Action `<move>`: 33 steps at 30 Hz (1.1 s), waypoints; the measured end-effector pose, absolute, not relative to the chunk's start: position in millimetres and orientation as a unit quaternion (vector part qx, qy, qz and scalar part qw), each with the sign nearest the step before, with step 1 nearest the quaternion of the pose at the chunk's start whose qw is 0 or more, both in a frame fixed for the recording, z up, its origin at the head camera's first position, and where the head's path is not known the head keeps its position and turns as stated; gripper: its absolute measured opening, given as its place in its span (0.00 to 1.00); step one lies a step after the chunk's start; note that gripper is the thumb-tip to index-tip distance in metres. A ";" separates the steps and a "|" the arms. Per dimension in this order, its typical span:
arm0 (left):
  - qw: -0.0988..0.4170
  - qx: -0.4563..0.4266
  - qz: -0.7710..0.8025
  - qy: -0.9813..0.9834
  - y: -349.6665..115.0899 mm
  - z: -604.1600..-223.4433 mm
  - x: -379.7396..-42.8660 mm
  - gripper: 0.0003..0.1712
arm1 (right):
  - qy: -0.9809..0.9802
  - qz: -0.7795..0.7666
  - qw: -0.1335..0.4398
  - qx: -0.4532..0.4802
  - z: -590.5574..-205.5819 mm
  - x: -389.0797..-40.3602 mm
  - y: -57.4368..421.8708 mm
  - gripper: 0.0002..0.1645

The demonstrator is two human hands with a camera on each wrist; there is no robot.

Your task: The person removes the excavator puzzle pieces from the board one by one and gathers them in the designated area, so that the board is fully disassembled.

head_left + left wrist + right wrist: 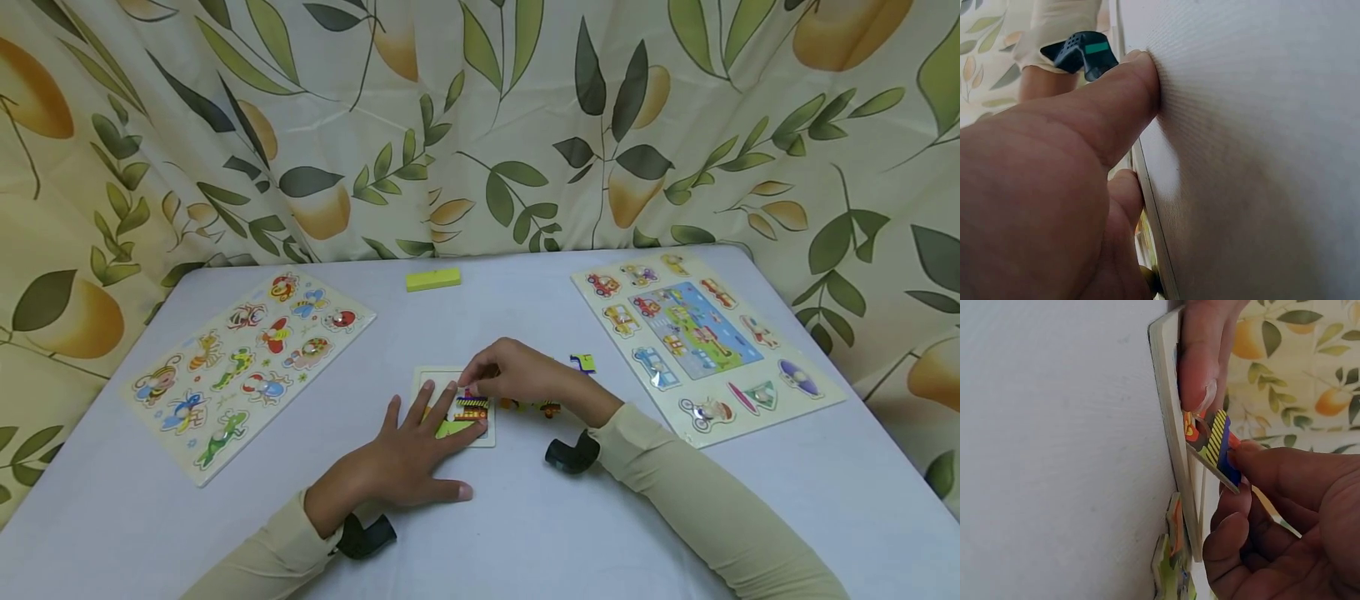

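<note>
My left hand [408, 454] lies flat with straight, spread fingers, pressing down the small square cream-framed wooden puzzle tray [427, 379] at the middle of the pale grey table [525, 533]. My right hand [517, 375] curls its fingertips around a striped yellow, black and blue puzzle piece [1217, 450], holding it tilted with one edge inside the tray. A few loose colourful pieces [551, 408] lie just right of the tray. An insect peg board [240, 367] sits far left, a vehicle peg board [701, 342] far right, and a yellow block [432, 278] lies at the far edge.
</note>
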State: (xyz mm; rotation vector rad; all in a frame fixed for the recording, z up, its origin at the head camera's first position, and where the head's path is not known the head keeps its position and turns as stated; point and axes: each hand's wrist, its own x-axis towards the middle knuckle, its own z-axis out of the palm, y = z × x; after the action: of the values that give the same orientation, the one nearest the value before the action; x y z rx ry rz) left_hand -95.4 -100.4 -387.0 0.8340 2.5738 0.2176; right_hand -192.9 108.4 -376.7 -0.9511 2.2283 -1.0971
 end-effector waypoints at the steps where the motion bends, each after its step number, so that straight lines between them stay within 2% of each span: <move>1: 0.212 0.301 0.078 0.927 -100.4 -387.0 -95.5 0.44 | 0.813 -0.399 0.240 -0.349 -376.4 -192.8 108.5 0.09; 14: 0.210 0.304 0.077 0.926 -100.9 -386.9 -96.0 0.44 | 0.802 -0.398 0.248 -0.370 -378.8 -191.5 112.2 0.11; 33: 0.210 0.298 0.078 0.928 -99.4 -385.9 -95.3 0.45 | 0.827 -0.396 0.226 -0.327 -377.3 -191.5 133.5 0.09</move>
State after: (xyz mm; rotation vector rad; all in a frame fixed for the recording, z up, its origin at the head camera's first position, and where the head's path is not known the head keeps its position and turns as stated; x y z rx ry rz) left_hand -95.3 -99.4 -385.9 0.8286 2.5794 0.2165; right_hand -191.5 133.5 -377.3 -0.9028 2.2811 -1.0916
